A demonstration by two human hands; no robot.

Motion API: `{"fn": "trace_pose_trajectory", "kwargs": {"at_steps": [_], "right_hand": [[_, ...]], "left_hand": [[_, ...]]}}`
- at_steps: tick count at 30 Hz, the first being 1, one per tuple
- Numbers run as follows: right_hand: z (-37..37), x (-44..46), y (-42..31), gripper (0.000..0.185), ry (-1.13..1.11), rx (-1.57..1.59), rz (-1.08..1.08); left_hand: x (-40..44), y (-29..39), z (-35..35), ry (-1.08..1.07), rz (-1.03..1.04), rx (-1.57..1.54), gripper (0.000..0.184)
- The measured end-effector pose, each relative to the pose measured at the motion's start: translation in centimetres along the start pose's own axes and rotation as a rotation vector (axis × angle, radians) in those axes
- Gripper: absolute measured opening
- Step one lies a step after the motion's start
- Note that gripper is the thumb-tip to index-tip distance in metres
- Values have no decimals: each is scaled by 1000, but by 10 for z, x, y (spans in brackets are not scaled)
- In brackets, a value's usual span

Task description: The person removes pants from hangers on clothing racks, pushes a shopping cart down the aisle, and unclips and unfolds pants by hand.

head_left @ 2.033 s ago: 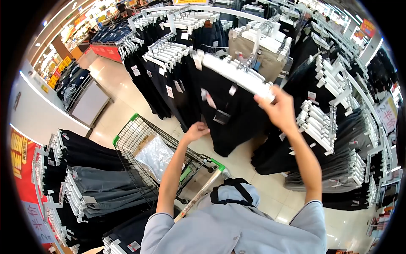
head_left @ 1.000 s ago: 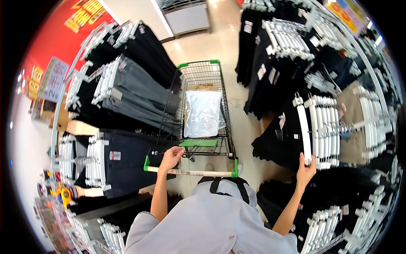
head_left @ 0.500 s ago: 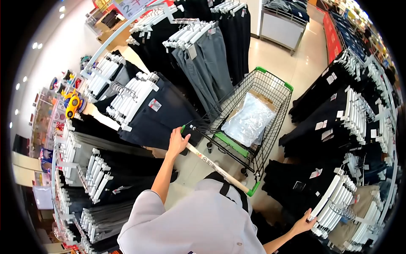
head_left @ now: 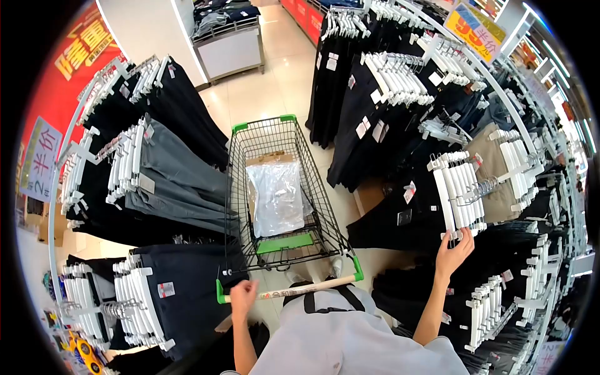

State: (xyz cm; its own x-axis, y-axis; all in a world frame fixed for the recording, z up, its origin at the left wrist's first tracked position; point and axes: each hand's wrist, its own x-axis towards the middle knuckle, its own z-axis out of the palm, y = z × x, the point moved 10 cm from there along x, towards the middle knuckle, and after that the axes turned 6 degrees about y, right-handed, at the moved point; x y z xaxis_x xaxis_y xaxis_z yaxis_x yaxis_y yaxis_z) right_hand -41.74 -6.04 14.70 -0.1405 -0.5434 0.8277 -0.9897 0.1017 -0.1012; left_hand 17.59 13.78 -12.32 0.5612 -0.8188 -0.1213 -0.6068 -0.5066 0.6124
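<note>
The left hand (head_left: 243,295) bends its fingers at the cart handle (head_left: 312,288) (lettering too small; I cannot tell if they grip). The right hand (head_left: 455,251), fingers narrowly bent, touches white hangers (head_left: 461,194), black trousers (head_left: 382,224) left of its fingertips. Handling hangers seems the step; parting one would call for a firm pinch. Far left of the fingers, a sign (head_left: 41,156) reads "半价", a red banner (head_left: 84,47) "隆重".

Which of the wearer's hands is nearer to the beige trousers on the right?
The right hand: it is at the near ends of the white hangers beside the beige trousers. The left hand is farther off, at the cart handle's left end.
</note>
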Motion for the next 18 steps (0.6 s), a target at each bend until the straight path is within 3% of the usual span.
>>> {"fn": "trace_pose_trajectory", "kwargs": {"at_steps": [1, 3, 4, 6, 7, 11, 15, 18], "right_hand": [[-4, -6, -17, 32, 6, -6, 6], [13, -32, -36, 23, -230, 321, 183], [23, -50, -69, 19, -381, 462, 162], [32, -101, -142, 13, -587, 714, 32], [36, -139, -170, 13, -631, 729, -182], [53, -261, -220, 29, -1035, 765, -276], [66, -275, -218, 41, -830, 652, -245], [75, -277, -220, 36, -843, 629, -232]], "left_hand": [[0, 10, 15, -108, 100, 92, 43], [2, 22, 34, -242, 138, 191, 50], [7, 26, 34, -238, 131, 159, 52], [17, 30, 36, -230, 112, 101, 53], [22, 31, 36, -231, 127, 96, 53], [21, 34, 37, -236, 146, -5, 50], [27, 34, 31, -183, 212, -49, 46], [32, 31, 26, -106, 216, -124, 44]]}}
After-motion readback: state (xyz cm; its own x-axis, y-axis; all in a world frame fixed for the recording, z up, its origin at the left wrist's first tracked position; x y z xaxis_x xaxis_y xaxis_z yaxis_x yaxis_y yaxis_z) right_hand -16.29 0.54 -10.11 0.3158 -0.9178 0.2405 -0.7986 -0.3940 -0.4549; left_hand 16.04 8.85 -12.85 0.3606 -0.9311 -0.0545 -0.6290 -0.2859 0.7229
